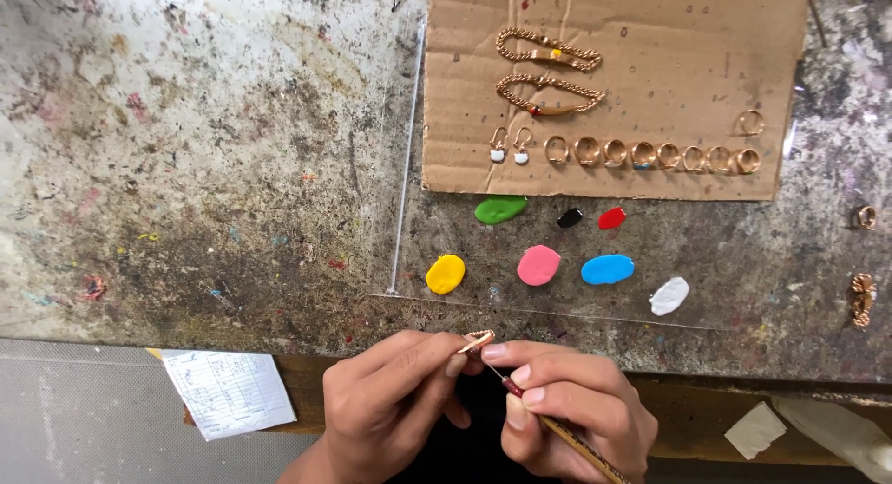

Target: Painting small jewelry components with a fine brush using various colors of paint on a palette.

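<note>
On the stained workbench (186, 168) we see seven paint blobs (538, 265) and a cardboard sheet (669, 57) carrying two bracelets (548, 49). Our left hand (390, 400) pinches a gold ring (478, 340) at the bench edge, and our right hand (567, 405) grips a thin brush (571, 439) touching it.

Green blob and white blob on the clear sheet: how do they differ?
The green blob lies in the upper row, just under the cardboard; the white blob lies lower and farthest right, near the sheet's front edge. The green blob stretches sideways; the white blob is tilted and looks slightly smaller. Both are flat, separate dabs on the sheet, away from both hands.
</note>
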